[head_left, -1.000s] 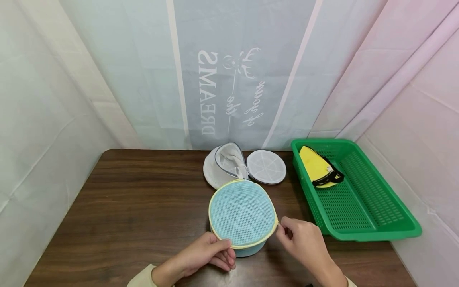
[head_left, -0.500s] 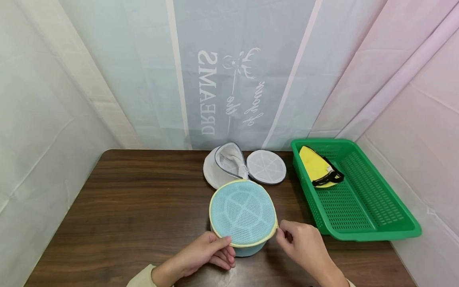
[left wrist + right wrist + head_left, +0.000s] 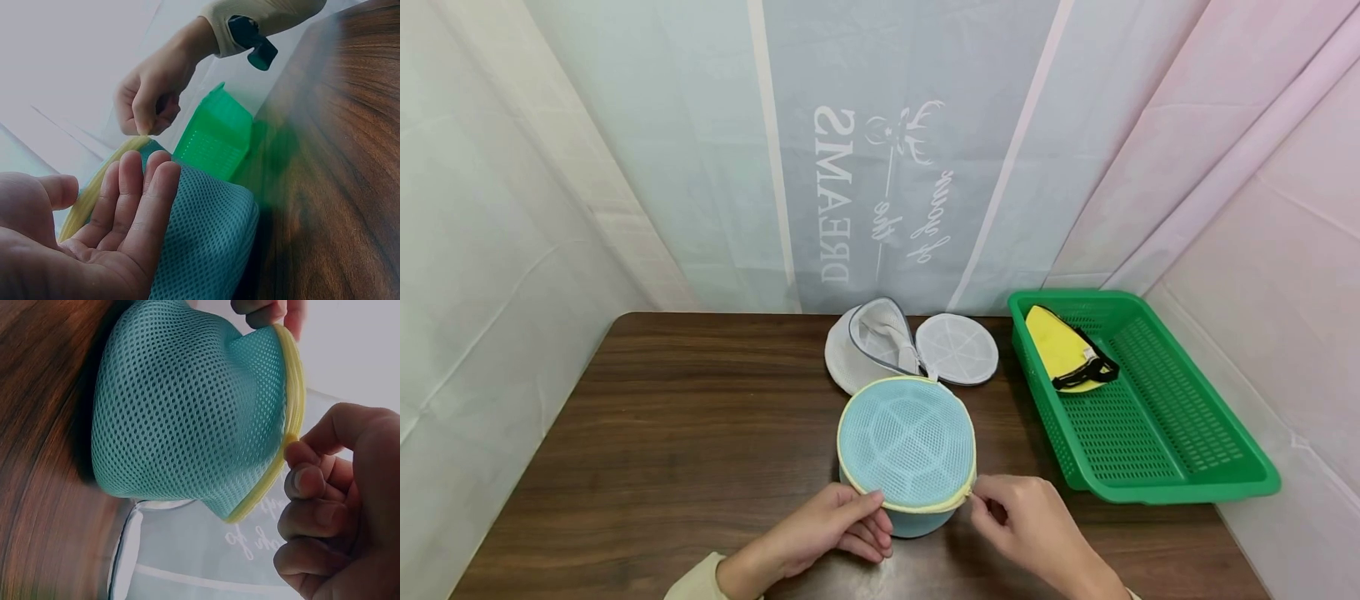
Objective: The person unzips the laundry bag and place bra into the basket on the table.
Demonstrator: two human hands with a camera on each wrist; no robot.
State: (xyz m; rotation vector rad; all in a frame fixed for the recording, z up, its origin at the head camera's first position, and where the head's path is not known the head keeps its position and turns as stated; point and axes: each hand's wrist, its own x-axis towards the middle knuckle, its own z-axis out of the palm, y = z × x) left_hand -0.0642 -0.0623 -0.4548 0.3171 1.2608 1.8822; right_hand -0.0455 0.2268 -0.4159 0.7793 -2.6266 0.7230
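A round light-blue mesh laundry bag [image 3: 906, 442] with yellow zipper trim stands upright on the table, its lid lying over the top. My left hand [image 3: 838, 529] pinches the front-left rim, thumb on top and fingers against the side below. At the front-right of the trim, my right hand [image 3: 1026, 521] pinches the small zipper pull between thumb and index finger, its other fingers curled. The right wrist view shows this pinch on the yellow zipper [image 3: 294, 381] close up, with the mesh side dented near the rim. What lies inside the bag is hidden.
Behind the blue bag lies a white mesh bag [image 3: 850, 354] with dark trim, its round lid [image 3: 957, 350] flopped open to the right. On the right, a green plastic basket [image 3: 1180, 492] holds a yellow piece with black trim [image 3: 1060, 350]. Fabric walls surround the brown wooden table [image 3: 700, 433].
My right hand has drawn the zipper pull along the rim, leftward and toward the front edge. My left hand keeps its hold on the rim, nearly still.
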